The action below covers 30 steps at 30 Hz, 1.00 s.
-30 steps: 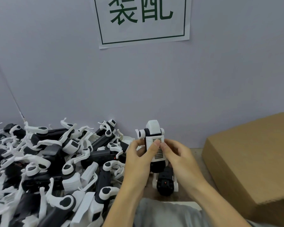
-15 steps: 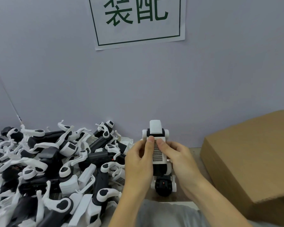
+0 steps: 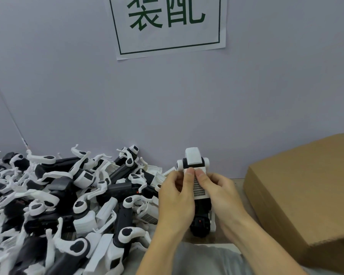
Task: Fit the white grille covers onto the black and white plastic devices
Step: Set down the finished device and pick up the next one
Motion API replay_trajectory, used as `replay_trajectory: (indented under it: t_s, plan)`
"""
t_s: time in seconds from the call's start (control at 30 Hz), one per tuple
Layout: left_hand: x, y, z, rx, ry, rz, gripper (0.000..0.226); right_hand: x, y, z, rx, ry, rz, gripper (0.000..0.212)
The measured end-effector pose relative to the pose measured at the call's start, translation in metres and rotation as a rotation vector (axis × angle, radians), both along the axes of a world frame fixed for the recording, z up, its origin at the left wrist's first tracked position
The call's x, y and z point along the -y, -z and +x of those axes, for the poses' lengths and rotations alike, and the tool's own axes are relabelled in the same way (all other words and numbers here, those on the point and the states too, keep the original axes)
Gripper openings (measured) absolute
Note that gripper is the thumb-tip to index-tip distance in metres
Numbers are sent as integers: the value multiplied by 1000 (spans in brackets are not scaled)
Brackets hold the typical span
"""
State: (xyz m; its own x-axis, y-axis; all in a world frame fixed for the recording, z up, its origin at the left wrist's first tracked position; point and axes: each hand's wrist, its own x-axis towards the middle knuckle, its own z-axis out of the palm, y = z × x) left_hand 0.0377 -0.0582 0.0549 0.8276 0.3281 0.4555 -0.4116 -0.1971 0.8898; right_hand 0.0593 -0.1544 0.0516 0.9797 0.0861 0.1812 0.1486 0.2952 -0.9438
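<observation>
I hold one black and white plastic device [image 3: 193, 161] upright between both hands, near the wall. My left hand [image 3: 176, 201] grips its left side and my right hand [image 3: 222, 195] grips its right side. Both thumbs press side by side on the top of a white grille cover [image 3: 199, 189] that lies on the device's front face. The black lower end of the device [image 3: 200, 223] shows below my hands. My palms hide the sides of the device.
A big heap of black and white devices and loose white parts [image 3: 58, 205] fills the table's left half. A loose grille cover [image 3: 149, 218] lies near my left wrist. A brown cardboard box [image 3: 306, 195] stands at the right. A wall with a paper sign [image 3: 167, 24] is right behind.
My thumbs have slid up the grille cover from its middle to its top edge. The device has stayed upright between my hands.
</observation>
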Motion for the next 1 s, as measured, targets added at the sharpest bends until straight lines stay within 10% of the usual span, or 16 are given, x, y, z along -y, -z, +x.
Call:
replay_trajectory:
  t_s: [0.23,0.53,1.0]
  plan:
    - [-9,-5,0,-148,184,-277,31,11,-6,0,74,-187,-99,24]
    - [-9,4,3,-149,-1,-1,31,1,0,-1,231,86,-286,18]
    - [-10,-1,3,-131,114,-368,15,5,-2,-3,284,165,-328,14]
